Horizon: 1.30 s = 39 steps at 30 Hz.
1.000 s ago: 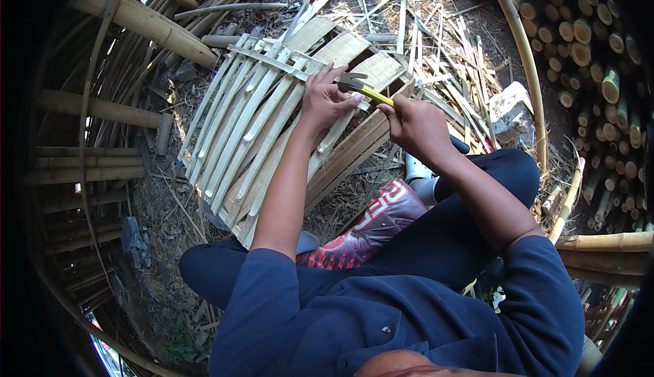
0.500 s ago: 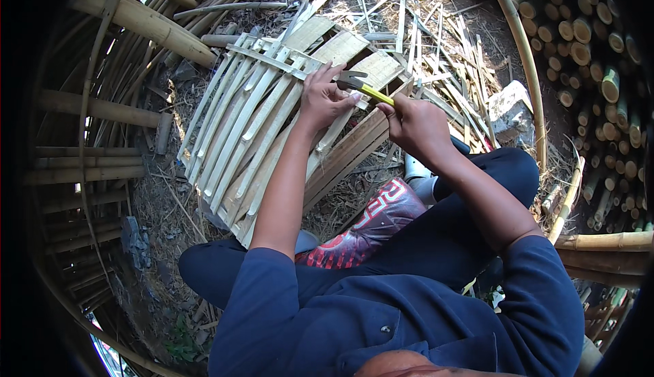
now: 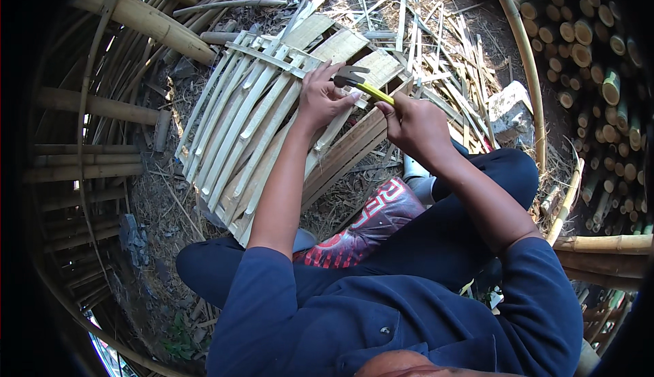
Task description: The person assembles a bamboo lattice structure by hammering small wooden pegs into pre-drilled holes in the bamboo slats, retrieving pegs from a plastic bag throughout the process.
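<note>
- At upper centre of the frame: slatted assembly [image 3: 269, 119], with pale slats side by side and a cross strip [image 3: 267, 58] over their upper part.
- Laid on the right part of the slats: left hand [image 3: 320, 99], fingers extended and touching wood near the cross strip, thumb close to the hammer head. Too small to tell whether anything is pinched.
- Just right of the left hand: hammer [image 3: 368, 90], dark claw head toward the left fingers, yellow handle wrapped in the closed right hand [image 3: 419, 125].
- Step in hand, by judgement: steadying wood and lining up hammer work. Next move calls for: firm support of the slats, left thumb clear of the head's path.
- Edges: note free slat ends toward lower left and dark gaps between boards near upper centre. Impossible to judge height clearance.
- Open room: littered ground [image 3: 163, 193] at left; below, tighter at the bent legs [image 3: 501, 179] and patterned bag [image 3: 371, 223].
- Farther out: loose strips [image 3: 439, 77] at upper centre-right, pale stone block [image 3: 511, 114] at right, stacked bamboo poles [image 3: 582, 33] at upper right.
</note>
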### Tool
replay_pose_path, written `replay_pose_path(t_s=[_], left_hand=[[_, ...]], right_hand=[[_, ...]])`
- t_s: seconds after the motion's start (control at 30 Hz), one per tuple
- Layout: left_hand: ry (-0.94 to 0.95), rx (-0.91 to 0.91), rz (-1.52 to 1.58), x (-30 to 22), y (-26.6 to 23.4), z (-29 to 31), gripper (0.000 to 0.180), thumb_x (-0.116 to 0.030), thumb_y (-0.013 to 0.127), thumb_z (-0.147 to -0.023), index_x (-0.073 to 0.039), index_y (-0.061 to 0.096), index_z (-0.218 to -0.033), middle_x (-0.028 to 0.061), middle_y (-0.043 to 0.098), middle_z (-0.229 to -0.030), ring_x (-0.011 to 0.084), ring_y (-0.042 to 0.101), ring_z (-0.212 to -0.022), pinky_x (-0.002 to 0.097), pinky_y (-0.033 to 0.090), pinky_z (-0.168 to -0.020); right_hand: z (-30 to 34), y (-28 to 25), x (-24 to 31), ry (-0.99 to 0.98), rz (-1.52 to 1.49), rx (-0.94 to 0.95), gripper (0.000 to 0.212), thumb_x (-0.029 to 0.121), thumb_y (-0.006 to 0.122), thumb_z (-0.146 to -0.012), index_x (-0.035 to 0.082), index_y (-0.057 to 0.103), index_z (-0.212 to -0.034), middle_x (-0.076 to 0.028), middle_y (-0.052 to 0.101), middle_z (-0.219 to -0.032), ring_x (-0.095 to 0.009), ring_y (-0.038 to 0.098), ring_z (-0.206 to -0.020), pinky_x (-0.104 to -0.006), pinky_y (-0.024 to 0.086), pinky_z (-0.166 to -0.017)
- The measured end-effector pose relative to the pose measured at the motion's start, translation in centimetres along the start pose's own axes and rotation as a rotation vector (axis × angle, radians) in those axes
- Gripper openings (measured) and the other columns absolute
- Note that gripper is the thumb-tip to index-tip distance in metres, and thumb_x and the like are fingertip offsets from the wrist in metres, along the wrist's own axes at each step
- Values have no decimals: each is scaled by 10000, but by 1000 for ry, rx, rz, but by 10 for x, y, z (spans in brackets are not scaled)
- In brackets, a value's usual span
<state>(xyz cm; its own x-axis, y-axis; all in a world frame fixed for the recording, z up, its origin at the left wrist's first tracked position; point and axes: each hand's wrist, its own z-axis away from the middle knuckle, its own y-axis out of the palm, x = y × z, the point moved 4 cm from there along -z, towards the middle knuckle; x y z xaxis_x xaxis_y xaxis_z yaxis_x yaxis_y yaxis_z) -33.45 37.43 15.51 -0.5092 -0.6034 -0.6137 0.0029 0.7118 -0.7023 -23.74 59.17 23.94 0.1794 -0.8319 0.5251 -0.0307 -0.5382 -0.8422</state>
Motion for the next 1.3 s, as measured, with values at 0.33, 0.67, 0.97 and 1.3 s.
replay_pose_path(t_s=[0.33, 0.67, 0.97, 1.3], left_hand=[[-93, 22, 8, 4, 3, 0, 492, -427, 930, -700, -83, 608, -556, 231, 673, -1328, 360, 456, -1445, 500, 261, -1198], [-62, 26, -28, 1, 3, -2, 446, -387, 896, -730, -77, 606, -593, 85, 724, -1077, 304, 603, -1178, 557, 259, -1205], [-23, -20, -102, 1, 2, 0, 283, -309, 854, -744, -103, 663, -703, 37, 706, -1223, 306, 616, -1186, 552, 309, -1137], [-49, 141, -272, -7, 4, -3, 519, -548, 724, -860, -259, 743, -1290, 54, 556, -1536, 328, 454, -1431, 584, 223, -1206]], right_hand=[[-10, -4, 4, 55, -77, -26, 388, 382, 668, -992, 34, 697, -823, -214, 659, -676, -404, 680, -649, -512, 506, -599], [-52, 52, -16, 158, -348, 102, 355, 381, 812, -883, 41, 804, -987, -165, 741, -761, -262, 727, -670, -387, 536, -638], [-67, 61, -4, 207, -477, 194, 332, 360, 815, -872, 39, 811, -958, -169, 718, -711, -256, 703, -644, -403, 530, -647], [-70, 60, -1, 233, -442, 209, 295, 254, 752, -839, 3, 797, -986, -188, 730, -742, -298, 750, -724, -414, 575, -725]])
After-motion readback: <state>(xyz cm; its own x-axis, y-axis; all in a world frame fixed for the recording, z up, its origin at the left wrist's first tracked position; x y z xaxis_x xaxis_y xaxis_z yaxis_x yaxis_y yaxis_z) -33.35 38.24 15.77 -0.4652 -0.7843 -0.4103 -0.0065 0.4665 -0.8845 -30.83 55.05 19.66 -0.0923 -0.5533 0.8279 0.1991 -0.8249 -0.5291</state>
